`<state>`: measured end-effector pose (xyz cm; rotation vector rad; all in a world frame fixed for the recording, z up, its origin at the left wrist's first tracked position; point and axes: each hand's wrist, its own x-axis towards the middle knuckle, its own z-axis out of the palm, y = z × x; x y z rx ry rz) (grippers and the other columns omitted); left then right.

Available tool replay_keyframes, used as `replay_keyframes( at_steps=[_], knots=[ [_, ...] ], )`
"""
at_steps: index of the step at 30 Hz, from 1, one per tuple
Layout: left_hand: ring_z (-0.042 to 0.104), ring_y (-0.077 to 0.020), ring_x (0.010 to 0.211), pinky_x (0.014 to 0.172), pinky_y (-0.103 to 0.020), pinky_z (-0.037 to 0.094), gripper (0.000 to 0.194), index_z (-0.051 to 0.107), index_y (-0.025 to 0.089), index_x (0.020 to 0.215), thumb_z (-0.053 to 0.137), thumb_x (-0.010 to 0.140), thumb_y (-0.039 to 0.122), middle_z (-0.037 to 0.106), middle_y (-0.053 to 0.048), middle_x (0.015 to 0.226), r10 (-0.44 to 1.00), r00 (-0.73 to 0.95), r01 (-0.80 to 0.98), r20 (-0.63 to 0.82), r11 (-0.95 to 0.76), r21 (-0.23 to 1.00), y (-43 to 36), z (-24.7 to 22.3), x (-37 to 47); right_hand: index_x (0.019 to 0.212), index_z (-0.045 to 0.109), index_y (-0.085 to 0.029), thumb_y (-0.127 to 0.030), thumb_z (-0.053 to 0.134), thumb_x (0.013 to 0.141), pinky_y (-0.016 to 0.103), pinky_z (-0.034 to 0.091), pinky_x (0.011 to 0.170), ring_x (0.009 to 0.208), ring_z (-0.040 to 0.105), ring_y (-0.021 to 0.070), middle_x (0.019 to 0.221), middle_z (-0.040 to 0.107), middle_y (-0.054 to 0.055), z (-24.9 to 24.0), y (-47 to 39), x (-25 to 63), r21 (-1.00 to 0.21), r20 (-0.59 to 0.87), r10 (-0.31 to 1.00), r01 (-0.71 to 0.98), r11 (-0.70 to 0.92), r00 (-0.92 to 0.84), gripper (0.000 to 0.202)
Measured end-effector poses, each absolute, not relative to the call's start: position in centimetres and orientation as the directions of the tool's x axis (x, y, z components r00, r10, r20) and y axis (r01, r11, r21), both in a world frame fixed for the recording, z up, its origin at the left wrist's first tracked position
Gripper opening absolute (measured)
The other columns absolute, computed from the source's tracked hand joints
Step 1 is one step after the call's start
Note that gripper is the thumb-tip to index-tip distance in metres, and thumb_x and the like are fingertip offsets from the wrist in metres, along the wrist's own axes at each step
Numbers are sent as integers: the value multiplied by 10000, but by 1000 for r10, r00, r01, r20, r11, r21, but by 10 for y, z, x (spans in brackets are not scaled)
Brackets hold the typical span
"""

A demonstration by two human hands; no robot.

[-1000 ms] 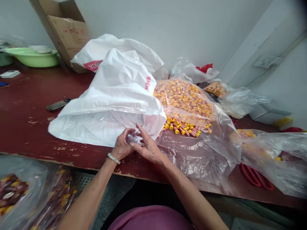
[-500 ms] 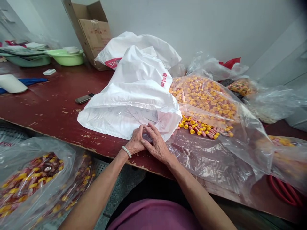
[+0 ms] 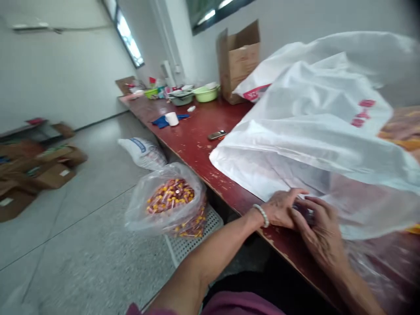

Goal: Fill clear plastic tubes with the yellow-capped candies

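My left hand, with a beaded bracelet at the wrist, and my right hand meet at the table's front edge. Their curled fingers close around something small, dark and shiny, mostly hidden and too unclear to name. Just beyond them lies a large white plastic sack with red print, its mouth gaping toward my fingers. Clear plastic sheeting spreads beside my right wrist. Part of a yellow and reddish heap shows at the right, blurred.
On the red table are a phone, a white roll, a green basin and a cardboard box. A clear bag of small yellow-capped pieces rests on a perforated stool at the left. Cartons stand on the floor.
The view has swung left, bringing the floor, cartons and far table end into sight. Both hands stay together at the sack's mouth, fingers still curled.
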<state>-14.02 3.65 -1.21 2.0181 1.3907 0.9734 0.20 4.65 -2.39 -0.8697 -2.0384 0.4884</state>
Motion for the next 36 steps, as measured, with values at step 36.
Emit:
replay_keyframes(
  at_steps=[36],
  knots=[
    [668, -185, 902, 807, -292, 561, 497, 572, 114, 1105, 663, 618, 143, 701, -87, 974, 974, -16, 351, 227, -207, 913, 1, 6, -93, 1075, 562, -162, -322, 427, 908, 321, 471, 698, 778, 577, 175, 934, 627, 80, 17, 67, 151, -634, 468, 883, 685, 358, -28, 268]
  ],
)
